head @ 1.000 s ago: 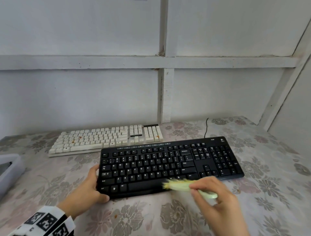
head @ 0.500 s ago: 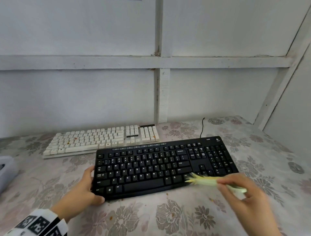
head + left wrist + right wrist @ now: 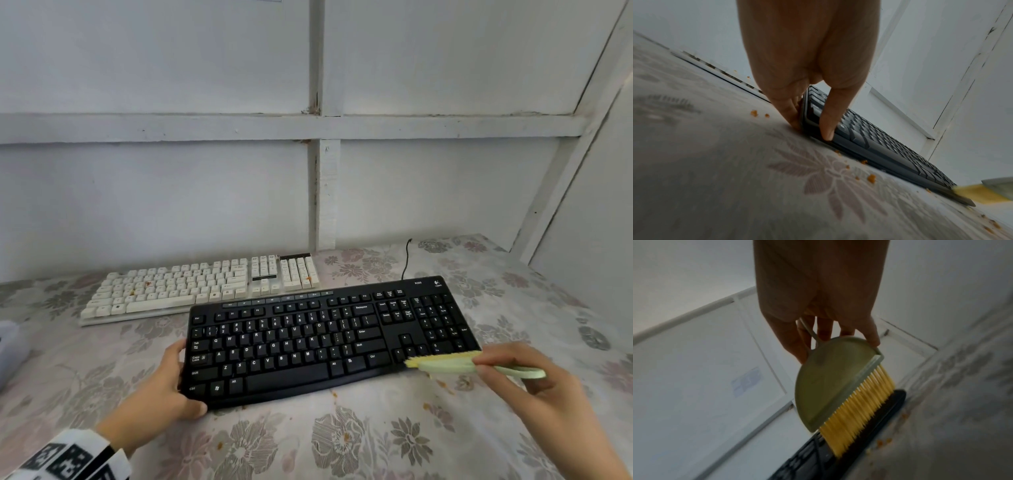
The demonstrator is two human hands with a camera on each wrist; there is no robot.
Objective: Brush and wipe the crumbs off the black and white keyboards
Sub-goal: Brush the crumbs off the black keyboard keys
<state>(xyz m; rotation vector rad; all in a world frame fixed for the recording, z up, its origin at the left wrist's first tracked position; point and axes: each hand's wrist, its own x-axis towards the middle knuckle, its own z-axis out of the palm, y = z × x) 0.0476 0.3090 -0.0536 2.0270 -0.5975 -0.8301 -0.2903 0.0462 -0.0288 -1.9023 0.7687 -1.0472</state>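
Head view shows the black keyboard lying on the flower-patterned surface, just in front of the white keyboard. Left hand grips the black keyboard's near left corner, thumb on the front edge and fingers curled at its side. Right hand pinches a pale green brush, its yellow bristles touching the keyboard's near right corner. Orange crumbs dot the cloth along the front edge.
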